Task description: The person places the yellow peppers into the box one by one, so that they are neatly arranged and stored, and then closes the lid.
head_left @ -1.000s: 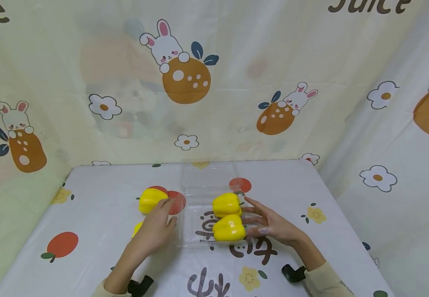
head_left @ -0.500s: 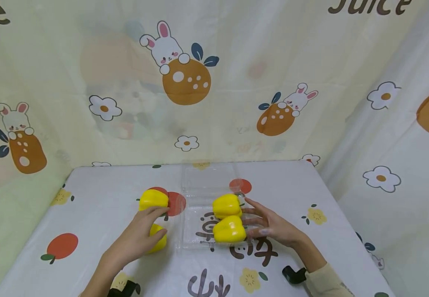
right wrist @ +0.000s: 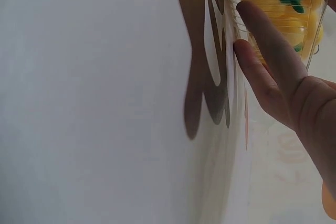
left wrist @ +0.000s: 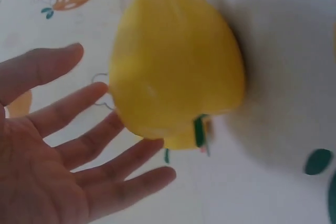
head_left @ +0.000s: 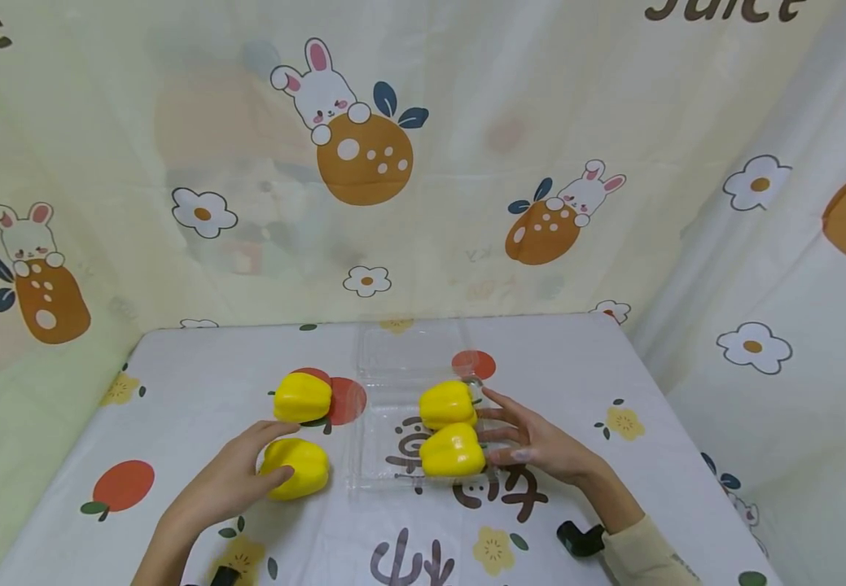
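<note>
Two yellow bell peppers lie on the left half of the table: a nearer bell pepper [head_left: 296,470] and a farther bell pepper [head_left: 303,398]. My left hand [head_left: 235,472] is at the nearer one, fingers spread around its left side and not closed on it; in the left wrist view the fingertips come right up to this pepper [left wrist: 176,66]. A clear plastic clamshell box [head_left: 379,456] stands with its lid laid back, two more yellow peppers [head_left: 452,450] in its right part. With extended fingers my right hand [head_left: 540,443] touches the box's right wall, also visible in the right wrist view.
A white printed tablecloth [head_left: 173,423] covers the table, and a patterned curtain [head_left: 452,203] hangs behind and at both sides. Black wrist-camera mounts, such as the right mount [head_left: 580,539], sit by the forearms.
My left hand has drawn back from the farther pepper, down and left to the nearer pepper's left side. The right hand has stayed at the box.
</note>
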A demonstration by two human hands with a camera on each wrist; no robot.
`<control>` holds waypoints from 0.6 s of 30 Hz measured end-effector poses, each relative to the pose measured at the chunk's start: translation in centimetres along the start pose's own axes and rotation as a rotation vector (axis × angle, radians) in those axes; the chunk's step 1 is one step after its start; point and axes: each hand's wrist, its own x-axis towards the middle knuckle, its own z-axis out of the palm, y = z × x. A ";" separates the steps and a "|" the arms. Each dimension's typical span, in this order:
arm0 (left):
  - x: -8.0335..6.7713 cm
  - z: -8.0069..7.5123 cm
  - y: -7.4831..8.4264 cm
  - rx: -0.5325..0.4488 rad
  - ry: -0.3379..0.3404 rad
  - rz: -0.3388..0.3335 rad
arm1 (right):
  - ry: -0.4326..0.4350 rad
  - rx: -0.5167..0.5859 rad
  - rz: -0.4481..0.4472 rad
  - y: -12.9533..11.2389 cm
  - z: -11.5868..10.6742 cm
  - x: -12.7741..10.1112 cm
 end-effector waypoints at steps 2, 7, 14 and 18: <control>0.1 0.0 -0.6 -0.015 0.000 0.014 | 0.001 -0.002 0.003 -0.1 0.0 0.0; 0.4 0.1 -1.7 -0.084 -0.008 0.033 | -0.003 0.004 -0.001 0.0 -0.1 0.0; 0.5 0.5 -2.8 -0.160 -0.050 -0.002 | 0.000 0.019 0.012 0.2 -0.1 0.2; 0.3 0.6 -3.5 -0.207 -0.064 0.025 | 0.010 0.015 0.024 0.2 0.0 0.2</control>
